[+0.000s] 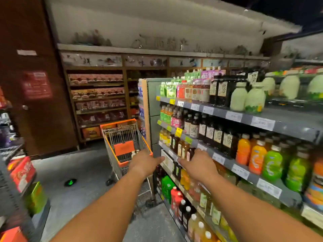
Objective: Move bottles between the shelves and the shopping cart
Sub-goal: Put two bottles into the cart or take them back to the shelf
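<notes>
A wire shopping cart (pixel 111 137) with orange trim stands in the aisle ahead, with a bottle or two (pixel 133 154) on its floor. Drink shelves (pixel 234 117) packed with bottles run along the right. My left hand (pixel 145 162) reaches forward over the cart's near right corner, fingers extended and holding nothing. My right hand (pixel 197 163) stretches toward the third shelf, its fingertips at a small dark-brown bottle (pixel 190 153) among amber tea bottles (pixel 181 147). I cannot tell whether those fingers grip the bottle.
Red and green boxes (pixel 22 172) sit on a rack at the left. A brown door (pixel 35 84) and wooden shelves of packaged goods (pixel 99 102) stand beyond the cart. Grey floor (pixel 73 168) lies open left of the cart.
</notes>
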A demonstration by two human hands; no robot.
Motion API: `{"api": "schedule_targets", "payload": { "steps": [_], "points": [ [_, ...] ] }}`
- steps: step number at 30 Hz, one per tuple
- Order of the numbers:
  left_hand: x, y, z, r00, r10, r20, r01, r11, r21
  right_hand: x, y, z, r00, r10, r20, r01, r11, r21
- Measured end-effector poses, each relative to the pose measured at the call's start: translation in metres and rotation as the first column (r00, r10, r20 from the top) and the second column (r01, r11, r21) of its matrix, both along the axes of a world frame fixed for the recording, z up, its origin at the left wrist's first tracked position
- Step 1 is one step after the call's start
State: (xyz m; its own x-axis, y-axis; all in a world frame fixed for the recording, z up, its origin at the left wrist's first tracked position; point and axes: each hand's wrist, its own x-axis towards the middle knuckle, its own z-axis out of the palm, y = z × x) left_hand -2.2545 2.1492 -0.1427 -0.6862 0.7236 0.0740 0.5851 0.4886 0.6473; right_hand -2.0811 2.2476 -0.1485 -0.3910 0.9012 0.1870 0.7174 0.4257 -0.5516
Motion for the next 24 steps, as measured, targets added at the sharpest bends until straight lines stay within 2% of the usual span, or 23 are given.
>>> {"api": "schedule_targets", "payload": {
  "steps": [3,12,18,21,24],
  "points": [
    [-0.051,0.025,-0.011,0.992,0.105,0.077,-0.105,0.994,-0.002,-0.065,0.038,-0.012,0.996,0.084,-0.007,-0.084,0.996,-0.039],
    [-0.199,0.108,-0.041,0.957,0.264,0.119,-0.257,0.964,-0.071,-0.247,0.143,-0.032,0.958,0.281,-0.052,-0.285,0.945,-0.160],
    [-0.316,0.172,-0.092,0.929,0.312,0.200,-0.300,0.950,-0.092,-0.370,0.202,-0.077,0.964,0.263,0.047,-0.252,0.953,-0.168],
    [-0.381,0.210,-0.124,0.906,0.272,0.325,-0.275,0.961,-0.037,-0.433,0.233,-0.108,0.972,0.230,0.046,-0.216,0.954,-0.209],
    [-0.440,0.244,-0.153,0.905,0.272,0.326,-0.261,0.962,-0.078,-0.493,0.259,-0.132,0.984,0.171,0.043,-0.154,0.953,-0.263]
  ]
}}
